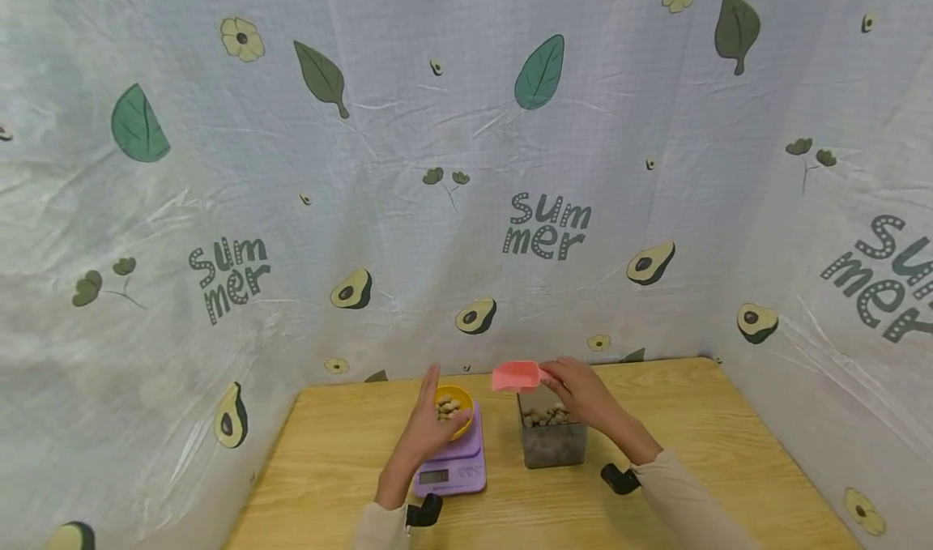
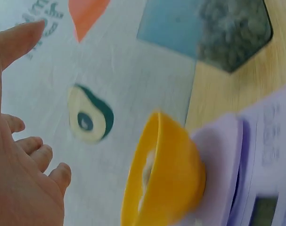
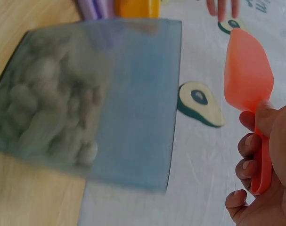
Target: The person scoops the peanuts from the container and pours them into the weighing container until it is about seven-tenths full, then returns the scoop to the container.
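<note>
My right hand (image 1: 586,392) grips the handle of a coral-pink scoop (image 1: 517,374), held in the air above the back of a clear grey box (image 1: 555,448). No load shows in the scoop. What look like peanuts in their shells (image 1: 547,416) fill the lower part of the box. To the left, a yellow bowl (image 2: 183,169) with some peanuts (image 1: 446,409) stands on a purple kitchen scale (image 1: 466,471). My left hand (image 1: 428,430) hovers by the bowl's left side, thumb spread from the fingers; in the left wrist view a gap separates hand and bowl.
Beneath everything is a light wooden table (image 1: 328,469). A white sheet (image 1: 408,250) printed with avocados, leaves and lettering hangs behind it and on both sides. The scale's display (image 1: 434,476) faces the front; its digits are too small to read. Each wrist carries a black camera.
</note>
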`<control>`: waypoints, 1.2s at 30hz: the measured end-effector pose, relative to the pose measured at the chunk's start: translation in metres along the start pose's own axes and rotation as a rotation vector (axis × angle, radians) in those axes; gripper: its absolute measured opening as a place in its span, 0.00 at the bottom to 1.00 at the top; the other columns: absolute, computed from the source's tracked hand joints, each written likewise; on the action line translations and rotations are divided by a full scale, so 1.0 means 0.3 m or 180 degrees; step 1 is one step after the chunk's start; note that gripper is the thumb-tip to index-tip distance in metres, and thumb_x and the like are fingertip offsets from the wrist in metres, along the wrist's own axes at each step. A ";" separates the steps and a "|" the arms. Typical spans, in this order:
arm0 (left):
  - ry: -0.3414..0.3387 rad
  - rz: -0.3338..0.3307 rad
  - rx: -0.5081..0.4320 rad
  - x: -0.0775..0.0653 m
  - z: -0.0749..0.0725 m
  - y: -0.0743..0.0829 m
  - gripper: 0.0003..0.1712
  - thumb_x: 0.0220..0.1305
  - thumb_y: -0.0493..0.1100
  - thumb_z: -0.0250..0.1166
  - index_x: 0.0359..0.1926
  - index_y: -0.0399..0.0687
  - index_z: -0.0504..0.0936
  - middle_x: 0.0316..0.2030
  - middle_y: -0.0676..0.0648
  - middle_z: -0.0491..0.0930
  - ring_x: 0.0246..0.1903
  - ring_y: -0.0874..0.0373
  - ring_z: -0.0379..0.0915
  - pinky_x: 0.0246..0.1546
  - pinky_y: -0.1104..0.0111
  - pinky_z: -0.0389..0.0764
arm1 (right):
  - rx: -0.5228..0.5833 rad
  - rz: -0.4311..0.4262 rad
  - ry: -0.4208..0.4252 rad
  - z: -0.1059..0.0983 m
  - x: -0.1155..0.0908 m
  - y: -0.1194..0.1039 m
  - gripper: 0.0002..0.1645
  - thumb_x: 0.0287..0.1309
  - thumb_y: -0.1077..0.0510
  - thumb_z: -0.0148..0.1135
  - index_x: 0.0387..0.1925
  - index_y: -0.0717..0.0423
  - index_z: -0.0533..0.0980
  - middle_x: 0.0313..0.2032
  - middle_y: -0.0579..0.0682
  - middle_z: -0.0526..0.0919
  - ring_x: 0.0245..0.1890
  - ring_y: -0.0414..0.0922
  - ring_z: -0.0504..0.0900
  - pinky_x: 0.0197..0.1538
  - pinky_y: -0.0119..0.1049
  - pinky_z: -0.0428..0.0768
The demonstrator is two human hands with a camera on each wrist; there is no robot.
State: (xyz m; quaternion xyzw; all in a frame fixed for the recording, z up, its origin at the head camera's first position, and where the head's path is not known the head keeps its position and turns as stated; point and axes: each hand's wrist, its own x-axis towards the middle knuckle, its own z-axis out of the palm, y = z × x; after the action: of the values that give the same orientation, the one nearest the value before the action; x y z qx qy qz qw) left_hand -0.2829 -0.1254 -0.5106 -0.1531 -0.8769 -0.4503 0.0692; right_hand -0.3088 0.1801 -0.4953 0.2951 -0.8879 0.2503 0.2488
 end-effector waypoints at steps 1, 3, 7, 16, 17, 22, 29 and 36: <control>-0.0023 0.0036 -0.0007 0.000 0.011 0.010 0.61 0.56 0.57 0.71 0.78 0.46 0.41 0.78 0.37 0.42 0.75 0.34 0.45 0.70 0.38 0.56 | -0.0005 -0.0021 0.0036 -0.010 -0.014 0.007 0.11 0.64 0.58 0.61 0.47 0.52 0.82 0.35 0.45 0.84 0.35 0.42 0.80 0.37 0.39 0.78; -0.0094 0.0079 -0.0029 0.002 0.035 0.029 0.61 0.57 0.58 0.69 0.79 0.49 0.40 0.78 0.39 0.41 0.76 0.35 0.44 0.70 0.38 0.55 | -0.0055 -0.0023 0.0060 -0.029 -0.038 0.022 0.11 0.64 0.58 0.61 0.47 0.52 0.82 0.36 0.45 0.85 0.36 0.42 0.80 0.37 0.39 0.78; -0.0283 0.0125 -0.0105 0.006 0.087 0.062 0.59 0.59 0.62 0.67 0.79 0.56 0.39 0.79 0.43 0.40 0.76 0.38 0.42 0.69 0.37 0.56 | -0.0180 -0.0003 0.0009 -0.072 -0.073 0.049 0.11 0.65 0.57 0.60 0.47 0.53 0.82 0.38 0.46 0.85 0.38 0.45 0.82 0.39 0.42 0.79; -0.0677 0.0142 -0.0226 0.040 0.219 0.108 0.60 0.58 0.65 0.66 0.79 0.56 0.39 0.79 0.43 0.40 0.77 0.39 0.42 0.69 0.39 0.58 | -0.0978 -0.0193 -0.0197 -0.160 -0.100 0.104 0.12 0.60 0.57 0.65 0.45 0.54 0.82 0.33 0.47 0.82 0.35 0.47 0.79 0.39 0.45 0.76; -0.0708 0.0128 -0.0189 0.043 0.233 0.106 0.61 0.57 0.66 0.66 0.79 0.56 0.39 0.79 0.43 0.40 0.76 0.39 0.43 0.69 0.39 0.59 | -0.1064 -0.0238 -0.0258 -0.165 -0.098 0.105 0.12 0.59 0.57 0.66 0.45 0.53 0.82 0.33 0.47 0.81 0.36 0.47 0.79 0.40 0.45 0.76; -0.0836 0.0109 -0.0006 0.056 0.299 0.083 0.62 0.57 0.67 0.66 0.79 0.50 0.40 0.79 0.42 0.41 0.77 0.41 0.44 0.70 0.43 0.60 | -0.1531 -0.0582 -0.0466 -0.166 -0.086 0.109 0.10 0.57 0.53 0.69 0.41 0.48 0.81 0.31 0.45 0.79 0.34 0.45 0.78 0.36 0.41 0.71; -0.0947 0.0001 -0.0164 0.075 0.358 0.072 0.65 0.55 0.68 0.66 0.79 0.47 0.39 0.78 0.40 0.40 0.76 0.39 0.46 0.70 0.43 0.60 | -0.2164 -0.1126 -0.0619 -0.161 -0.059 0.097 0.12 0.50 0.55 0.74 0.35 0.46 0.78 0.28 0.44 0.77 0.31 0.43 0.74 0.33 0.36 0.62; -0.0923 -0.0043 -0.0159 0.082 0.377 0.065 0.63 0.57 0.65 0.66 0.79 0.50 0.38 0.78 0.38 0.45 0.74 0.38 0.52 0.69 0.43 0.63 | -0.2737 -0.1403 -0.0867 -0.143 -0.028 0.073 0.12 0.52 0.51 0.73 0.36 0.45 0.79 0.32 0.45 0.78 0.35 0.44 0.73 0.39 0.40 0.70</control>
State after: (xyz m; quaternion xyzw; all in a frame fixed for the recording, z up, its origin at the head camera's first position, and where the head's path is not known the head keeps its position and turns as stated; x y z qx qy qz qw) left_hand -0.2977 -0.0178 -0.5553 -0.2123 -0.8673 -0.4455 -0.0652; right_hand -0.3046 0.2241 -0.4746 0.3765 -0.8516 -0.2375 0.2768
